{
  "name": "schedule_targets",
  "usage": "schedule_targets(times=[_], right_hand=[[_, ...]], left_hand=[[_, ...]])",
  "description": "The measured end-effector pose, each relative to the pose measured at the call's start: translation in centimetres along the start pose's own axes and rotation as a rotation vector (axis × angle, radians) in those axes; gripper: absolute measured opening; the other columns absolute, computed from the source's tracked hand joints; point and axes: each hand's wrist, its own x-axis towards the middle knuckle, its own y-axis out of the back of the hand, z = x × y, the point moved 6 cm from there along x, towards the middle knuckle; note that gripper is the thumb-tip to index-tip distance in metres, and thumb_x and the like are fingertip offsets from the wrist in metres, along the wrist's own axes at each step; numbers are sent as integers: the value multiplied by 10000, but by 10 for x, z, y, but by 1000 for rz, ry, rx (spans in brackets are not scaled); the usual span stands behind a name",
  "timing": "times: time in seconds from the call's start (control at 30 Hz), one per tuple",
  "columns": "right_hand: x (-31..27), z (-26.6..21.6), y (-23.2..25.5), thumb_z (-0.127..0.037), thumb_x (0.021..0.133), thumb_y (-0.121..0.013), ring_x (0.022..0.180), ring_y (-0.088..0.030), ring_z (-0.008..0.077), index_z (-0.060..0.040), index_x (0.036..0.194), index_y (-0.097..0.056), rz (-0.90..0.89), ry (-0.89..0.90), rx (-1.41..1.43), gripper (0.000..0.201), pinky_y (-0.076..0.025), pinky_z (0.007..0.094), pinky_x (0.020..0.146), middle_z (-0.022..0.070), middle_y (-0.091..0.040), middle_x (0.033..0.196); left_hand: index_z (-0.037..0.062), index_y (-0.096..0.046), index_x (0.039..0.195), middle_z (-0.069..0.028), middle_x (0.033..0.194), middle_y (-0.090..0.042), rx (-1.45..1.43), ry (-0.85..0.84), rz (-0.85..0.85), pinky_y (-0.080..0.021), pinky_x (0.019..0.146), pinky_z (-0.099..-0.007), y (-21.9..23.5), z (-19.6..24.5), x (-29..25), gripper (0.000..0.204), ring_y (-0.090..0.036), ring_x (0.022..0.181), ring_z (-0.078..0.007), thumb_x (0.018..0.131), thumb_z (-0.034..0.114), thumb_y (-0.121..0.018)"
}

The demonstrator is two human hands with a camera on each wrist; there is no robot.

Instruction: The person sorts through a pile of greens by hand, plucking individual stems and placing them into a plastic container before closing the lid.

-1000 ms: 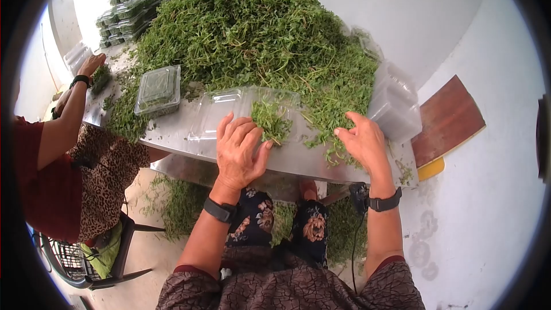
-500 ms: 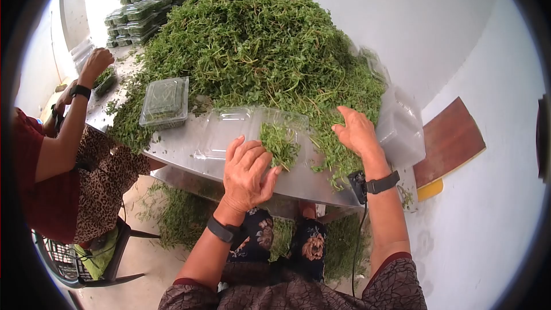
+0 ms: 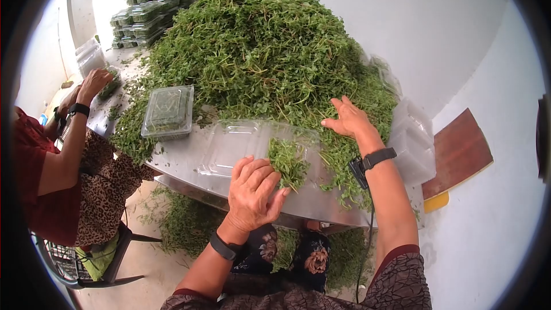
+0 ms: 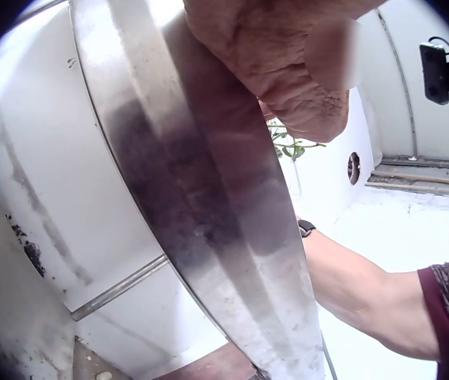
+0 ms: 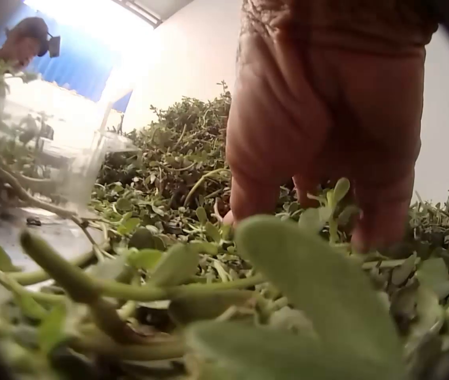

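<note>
On the table's front part lies an opened clear plastic clamshell box [image 3: 221,158], its right half holding a small clump of green leafy stems [image 3: 290,163]. My left hand [image 3: 255,190] is right at the clump's near left side, fingers loosely bent, thumb apart. In the left wrist view that hand [image 4: 280,63] is over the metal table edge. My right hand [image 3: 351,120] touches the right slope of the large heap of greens [image 3: 258,51], fingers spread. The right wrist view shows its fingers [image 5: 248,194] pointing down among the leaves, their tips hidden.
A closed, filled box [image 3: 167,112] sits left of the opened one. Filled boxes [image 3: 152,11] are stacked at the back left. Nested clear boxes [image 3: 412,140] stand at the right near a reddish board [image 3: 462,146]. Another person [image 3: 63,166] works at the left.
My right hand has moved farther onto the heap, and its fingers have spread. The left hand stays beside the clump. The head view has shifted slightly.
</note>
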Motion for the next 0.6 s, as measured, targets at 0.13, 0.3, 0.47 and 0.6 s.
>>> schedule_targets(times=[0.13, 0.3, 0.47, 0.6], right_hand=[[17, 7, -9, -446, 770, -707, 1252, -471, 360, -133, 1387, -461, 26, -9, 2, 734, -398, 463, 1023, 193, -417, 1428], [18, 11, -12, -180, 706, -690, 928, -592, 412, -67, 921, -623, 263, 97, 11, 251, -474, 496, 780, 219, -589, 940], [-11, 10, 5, -106, 682, -625, 620, -557, 401, 41, 700, -533, 413, 173, 125, 175, -416, 480, 597, 257, -492, 649], [-49, 9, 27, -76, 684, -595, 526, -447, 338, 26, 700, -570, 342, 105, 290, 106, -425, 408, 552, 201, -457, 581]], left_hand=[[55, -606, 951, -81, 965, -580, 1, 1, -4, -403, 961, -477, 0, 0, 1, 320, -571, 1013, -274, 677, 152, -741], [51, -605, 951, -85, 957, -579, -13, -5, 19, -415, 949, -472, 1, 0, 1, 319, -575, 1002, -279, 674, 138, -737], [44, -609, 933, -97, 935, -592, -31, -8, 42, -425, 943, -487, 2, -1, 2, 289, -588, 976, -298, 674, 122, -713], [39, -615, 920, -109, 920, -605, -55, 6, 59, -427, 948, -500, 1, -1, 1, 273, -598, 956, -313, 667, 107, -696]])
